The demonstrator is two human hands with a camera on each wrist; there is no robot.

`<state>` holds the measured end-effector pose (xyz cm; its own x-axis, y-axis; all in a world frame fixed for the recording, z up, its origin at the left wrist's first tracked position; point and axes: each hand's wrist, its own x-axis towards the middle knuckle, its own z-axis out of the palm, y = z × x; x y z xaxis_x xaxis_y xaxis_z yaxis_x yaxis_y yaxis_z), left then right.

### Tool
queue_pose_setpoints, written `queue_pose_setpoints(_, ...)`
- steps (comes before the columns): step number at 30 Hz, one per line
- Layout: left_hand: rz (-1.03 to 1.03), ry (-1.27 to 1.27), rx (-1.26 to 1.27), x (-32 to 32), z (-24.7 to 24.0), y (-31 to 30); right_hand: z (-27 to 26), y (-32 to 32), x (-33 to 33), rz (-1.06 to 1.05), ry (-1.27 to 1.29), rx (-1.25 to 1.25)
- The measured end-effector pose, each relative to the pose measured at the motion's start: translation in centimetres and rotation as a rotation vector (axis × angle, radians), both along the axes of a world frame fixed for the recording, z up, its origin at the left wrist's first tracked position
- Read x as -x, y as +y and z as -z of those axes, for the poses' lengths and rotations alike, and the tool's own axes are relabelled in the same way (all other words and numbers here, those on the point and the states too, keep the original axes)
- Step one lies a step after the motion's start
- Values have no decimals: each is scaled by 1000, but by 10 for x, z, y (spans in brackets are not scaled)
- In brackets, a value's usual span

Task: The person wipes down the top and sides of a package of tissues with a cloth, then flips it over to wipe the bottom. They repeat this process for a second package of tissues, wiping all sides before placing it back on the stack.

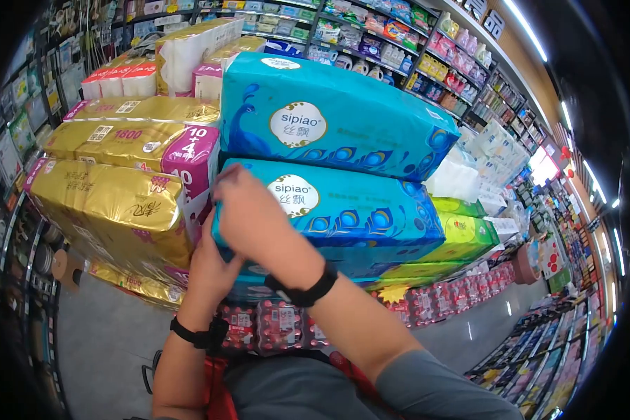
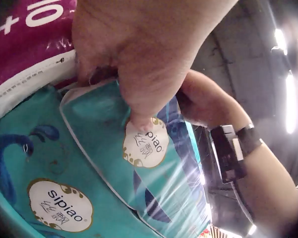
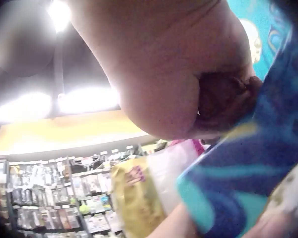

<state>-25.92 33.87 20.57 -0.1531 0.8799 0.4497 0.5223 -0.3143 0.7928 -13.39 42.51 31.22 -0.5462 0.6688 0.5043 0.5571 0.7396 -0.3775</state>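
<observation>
Two large teal sipiao tissue packs lie one on the other: the upper pack [image 1: 343, 115] and the lower pack [image 1: 371, 210]. Both hands are at the left end of the lower one. My left hand [image 2: 139, 54] grips its end; the thumb presses on the white oval label [image 2: 145, 141], and the other fingers tuck into the gap beside a purple-ended pack, partly hidden. My right hand [image 1: 252, 213], blurred, lies over the lower pack's near left corner. In the right wrist view its fingers [image 3: 228, 99] curl against the blue-patterned wrap.
Gold and purple tissue packs [image 1: 105, 196] are stacked close on the left. Green packs [image 1: 462, 231] stand at the right, and red shrink-wrapped bottles [image 1: 280, 325] line the floor below. Store shelves [image 1: 371, 42] run behind, with more shelving [image 1: 539, 350] at right.
</observation>
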Motion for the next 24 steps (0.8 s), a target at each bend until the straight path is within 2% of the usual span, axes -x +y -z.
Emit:
queue_pose_setpoints(3,19,43,7,6,11,9,-5,-40,7,13,-201,22)
queue_pose_setpoints(6,9,10,-6,3,-2,3,-6,-56,-30,-72,-100,35)
queue_pose_setpoints(9,-18,-57,85,0,-10,-6,-16,-57,-80,-3,-145,1)
queue_pose_setpoints(16,-40,-53,30,-3,-8,-4,-19,-42,-207,461,-192,-107)
queue_pose_setpoints(24,-47,-36,49,-3,-5,-1,-14,-19,-354,885,-268,-83)
